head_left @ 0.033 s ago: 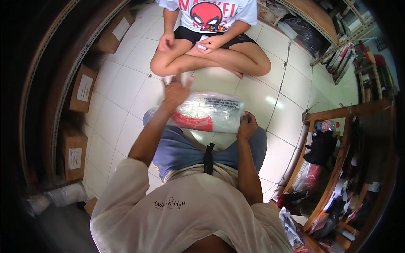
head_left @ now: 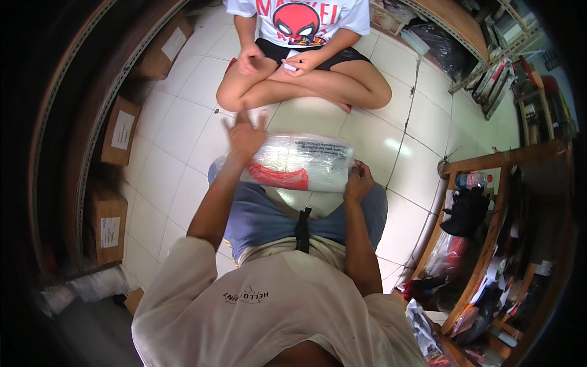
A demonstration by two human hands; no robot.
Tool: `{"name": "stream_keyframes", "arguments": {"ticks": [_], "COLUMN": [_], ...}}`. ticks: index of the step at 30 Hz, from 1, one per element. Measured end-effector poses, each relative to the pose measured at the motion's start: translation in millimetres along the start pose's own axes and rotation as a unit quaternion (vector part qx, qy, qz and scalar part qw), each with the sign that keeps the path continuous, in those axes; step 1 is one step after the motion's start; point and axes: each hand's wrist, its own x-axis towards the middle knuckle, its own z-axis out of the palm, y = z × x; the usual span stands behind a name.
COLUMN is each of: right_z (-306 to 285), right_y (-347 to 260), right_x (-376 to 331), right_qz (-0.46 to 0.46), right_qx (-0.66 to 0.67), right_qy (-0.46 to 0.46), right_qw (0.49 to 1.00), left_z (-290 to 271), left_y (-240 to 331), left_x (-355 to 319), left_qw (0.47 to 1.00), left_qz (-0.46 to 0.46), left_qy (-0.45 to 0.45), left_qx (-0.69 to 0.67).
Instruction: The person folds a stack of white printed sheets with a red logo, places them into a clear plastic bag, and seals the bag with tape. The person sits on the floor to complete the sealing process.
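Note:
A plastic-wrapped package lies across the front of my lap, white with a red patch and dark printing under shiny clear film. Over its left end is my left hand, its fingers spread and slightly blurred; whether the palm touches the film I cannot tell. At the package's right end, my right hand has its fingers curled in against the edge and grips it there. Those fingertips are partly hidden.
Across from me a person sits cross-legged, holding a small white object. Cardboard boxes line the shelf at left. A wooden rack with a bottle and black gloves stands at right. Pale tiles cover the floor.
My left hand has shifted slightly leftward over the package's left end, fingers still spread. My right hand and the package stay in place. The other person's free hand has moved slightly.

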Motion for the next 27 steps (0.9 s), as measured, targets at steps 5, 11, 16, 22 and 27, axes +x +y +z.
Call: {"name": "stream_keyframes", "arguments": {"ticks": [5,11,16,22,27], "right_z": [1.9,-13.2,-23.6,27.2,27.2], "right_y": [-4.7,-17.9,-51.6,-60.1,-58.2], "right_x": [0.6,-3.9,-18.1,-8.3,10.3], "right_qz": [0.07,0.259,0.206,0.024,0.109], "right_qx": [0.053,0.211,0.25,0.008,0.068], "right_qy": [-0.021,-0.017,0.006,-0.001,-0.037], "right_qw": [0.996,0.942,0.946,1.0,0.991], "left_z": [-8.6,6.4,7.9,10.5,19.6], "left_y": [-22.5,-27.7,-21.6,-12.1,-10.0], "left_x": [-54.0,-40.8,-37.0,-21.2,-17.9], "left_qw": [0.993,0.983,0.985,0.986,0.994], "left_qz": [-0.075,-0.098,-0.103,-0.094,-0.092], "left_qy": [-0.024,-0.032,-0.018,-0.038,0.008], "left_qx": [-0.082,-0.153,-0.141,-0.136,-0.05]}}
